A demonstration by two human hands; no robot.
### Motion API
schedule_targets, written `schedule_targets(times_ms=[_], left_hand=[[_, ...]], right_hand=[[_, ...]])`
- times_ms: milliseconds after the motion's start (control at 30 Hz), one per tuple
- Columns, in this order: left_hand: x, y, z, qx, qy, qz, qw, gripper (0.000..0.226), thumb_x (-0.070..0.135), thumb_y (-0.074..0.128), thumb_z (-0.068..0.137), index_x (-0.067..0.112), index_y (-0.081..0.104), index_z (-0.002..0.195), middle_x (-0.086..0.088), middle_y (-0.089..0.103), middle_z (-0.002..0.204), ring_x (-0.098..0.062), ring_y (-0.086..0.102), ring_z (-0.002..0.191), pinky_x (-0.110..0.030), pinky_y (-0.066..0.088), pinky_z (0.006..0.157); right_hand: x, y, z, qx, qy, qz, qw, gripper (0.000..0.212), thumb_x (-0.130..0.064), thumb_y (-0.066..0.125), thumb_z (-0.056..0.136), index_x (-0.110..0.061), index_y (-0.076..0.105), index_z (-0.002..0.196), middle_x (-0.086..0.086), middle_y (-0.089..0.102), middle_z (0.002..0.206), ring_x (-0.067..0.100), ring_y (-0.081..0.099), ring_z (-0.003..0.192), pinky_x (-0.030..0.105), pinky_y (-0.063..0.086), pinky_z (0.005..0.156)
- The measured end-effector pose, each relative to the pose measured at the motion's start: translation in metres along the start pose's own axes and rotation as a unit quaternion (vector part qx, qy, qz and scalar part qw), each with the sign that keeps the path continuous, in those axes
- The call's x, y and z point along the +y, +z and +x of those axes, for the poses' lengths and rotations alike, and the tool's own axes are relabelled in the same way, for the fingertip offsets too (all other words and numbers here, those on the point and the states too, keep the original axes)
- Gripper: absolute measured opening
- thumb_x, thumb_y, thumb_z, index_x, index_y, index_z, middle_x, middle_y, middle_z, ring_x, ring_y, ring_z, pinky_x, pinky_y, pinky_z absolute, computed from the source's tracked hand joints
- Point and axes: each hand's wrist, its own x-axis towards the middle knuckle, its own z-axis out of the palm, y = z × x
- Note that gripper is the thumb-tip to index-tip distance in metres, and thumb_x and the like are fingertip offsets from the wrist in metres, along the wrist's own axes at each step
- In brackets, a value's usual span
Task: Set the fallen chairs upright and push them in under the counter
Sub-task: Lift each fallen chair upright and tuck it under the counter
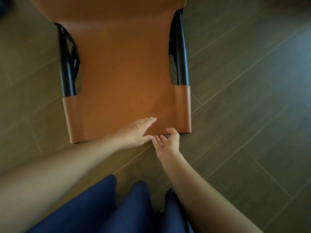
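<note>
A chair [124,73] with a tan leather back and black metal frame tubes lies flat on the floor, the top edge of its backrest nearest me. My left hand [137,132] lies palm down with straight fingers on the leather near that edge. My right hand [167,142] is palm up just below the edge, its fingertips slipped under the leather and its thumb raised beside it. Neither hand grips the chair. The seat and legs run out of view at the top.
Dark wood-look floor tiles [244,98] surround the chair on all sides. My legs in dark blue cloth [117,207] fill the bottom middle of the view. No counter or other chair is in sight.
</note>
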Motion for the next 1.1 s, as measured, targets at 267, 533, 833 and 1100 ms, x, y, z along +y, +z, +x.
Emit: schedule_targets(times_ms=[267,533,833,1100], left_hand=[[-0.009,-0.005,-0.015,0.010,0.025,0.162,0.986,0.079,0.038,0.047,0.099,0.019,-0.006,0.154,0.006,-0.008,0.162,-0.010,-0.005,0.148,-0.032,0.008,0.121],[-0.006,-0.010,-0.032,0.036,0.038,0.244,0.968,0.087,0.042,0.045,0.099,0.007,-0.015,0.151,-0.009,-0.015,0.161,-0.019,-0.011,0.149,-0.032,0.004,0.120],[0.005,-0.053,-0.062,0.183,0.094,0.321,0.924,0.064,0.007,0.003,0.090,0.010,0.001,0.154,-0.008,0.000,0.162,-0.023,0.005,0.149,-0.056,0.022,0.114],[0.029,-0.137,-0.100,0.307,0.119,0.295,0.897,0.043,-0.003,0.069,0.072,-0.001,0.068,0.115,-0.020,0.069,0.114,-0.028,0.069,0.103,-0.034,0.060,0.070]], right_hand=[[-0.005,0.016,-0.011,0.032,0.029,0.019,0.999,0.037,-0.027,0.057,0.091,-0.006,0.048,0.119,0.011,0.050,0.098,0.024,0.052,0.083,0.033,0.044,0.079],[-0.005,0.024,-0.035,0.038,0.043,0.016,0.998,0.014,-0.006,0.048,0.079,-0.012,0.052,0.091,0.004,0.055,0.100,0.011,0.042,0.061,0.015,0.031,0.036],[-0.022,0.058,-0.112,-0.048,0.032,0.039,0.998,0.015,-0.002,0.045,0.079,-0.010,0.055,0.087,0.005,0.070,0.089,0.011,0.057,0.058,0.016,0.018,0.027],[-0.045,0.110,-0.189,-0.025,-0.003,0.006,1.000,0.006,-0.011,0.051,0.094,-0.010,0.056,0.090,0.001,0.072,0.094,0.008,0.066,0.104,0.015,0.018,0.027]])
